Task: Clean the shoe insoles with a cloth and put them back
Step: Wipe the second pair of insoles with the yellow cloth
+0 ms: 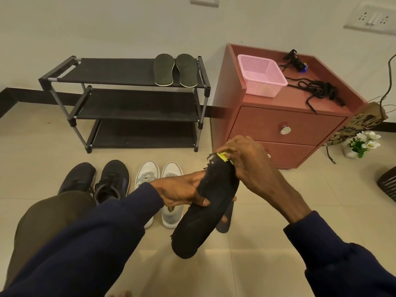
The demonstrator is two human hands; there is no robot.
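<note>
My left hand grips a black insole around its middle, thumb on its top face, holding it up over the floor. My right hand pinches a small yellow cloth against the insole's far end. A second dark insole shows partly behind the held one. On the floor stand a pair of dark sneakers and a pair of grey-white sneakers. Two green insoles lie on the top shelf of the black shoe rack.
A red-brown bedside cabinet stands to the right, with a pink basket and black laces on top. A paper bag and white flowers sit beside it. My knee is at lower left.
</note>
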